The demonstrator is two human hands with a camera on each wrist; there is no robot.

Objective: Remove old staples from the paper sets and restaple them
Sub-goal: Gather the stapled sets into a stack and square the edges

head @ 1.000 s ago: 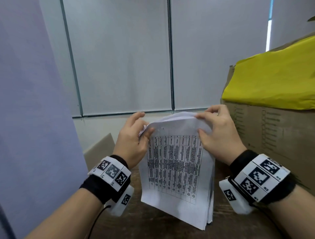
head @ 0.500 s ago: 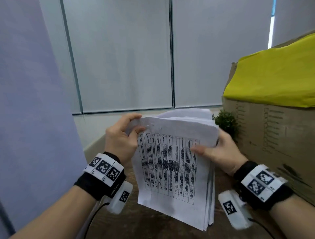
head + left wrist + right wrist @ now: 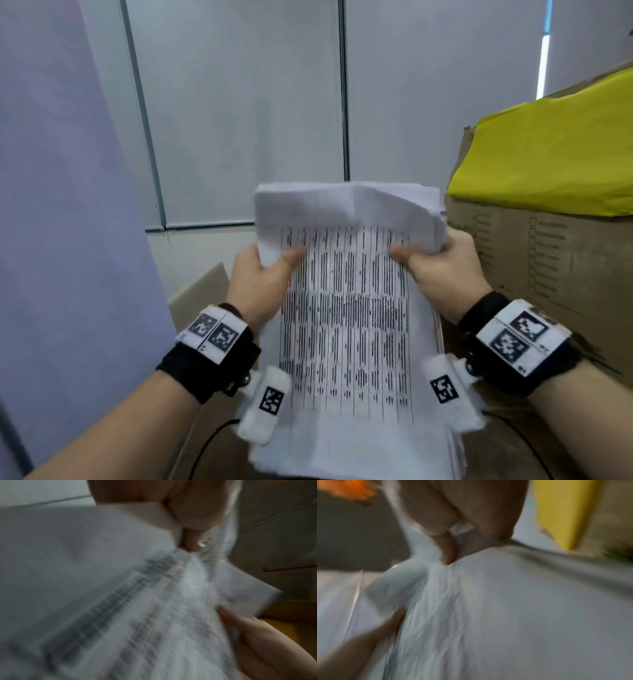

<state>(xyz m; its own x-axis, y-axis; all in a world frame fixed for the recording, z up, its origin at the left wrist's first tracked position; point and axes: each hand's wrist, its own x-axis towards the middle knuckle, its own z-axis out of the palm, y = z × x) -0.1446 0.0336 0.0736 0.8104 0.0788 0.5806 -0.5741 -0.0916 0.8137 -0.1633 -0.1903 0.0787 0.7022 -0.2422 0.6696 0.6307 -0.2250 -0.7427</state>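
A thick set of white paper (image 3: pixel 346 329) printed with a table is held upright in front of me, its top edge bent over toward me. My left hand (image 3: pixel 265 274) grips its upper left side, thumb on the printed face. My right hand (image 3: pixel 435 263) grips the upper right side, thumb on the front and fingers behind. The left wrist view shows the blurred printed paper (image 3: pixel 137 601) pinched under my left thumb (image 3: pixel 193 515). In the right wrist view the sheets (image 3: pixel 488 608) bunch under my right hand's fingers (image 3: pixel 448 547). No staple or stapler shows.
A large cardboard box (image 3: pixel 555 274) with a yellow sheet (image 3: pixel 548 154) on top stands close at the right. A pale lilac panel (image 3: pixel 68 205) rises at the left. Grey blinds (image 3: pixel 239 120) fill the back. A brown tabletop (image 3: pixel 513 452) lies below.
Both hands moved from the paper set's top corners down to its upper sides. The set swung more upright and closer, and its top edge now curls over.
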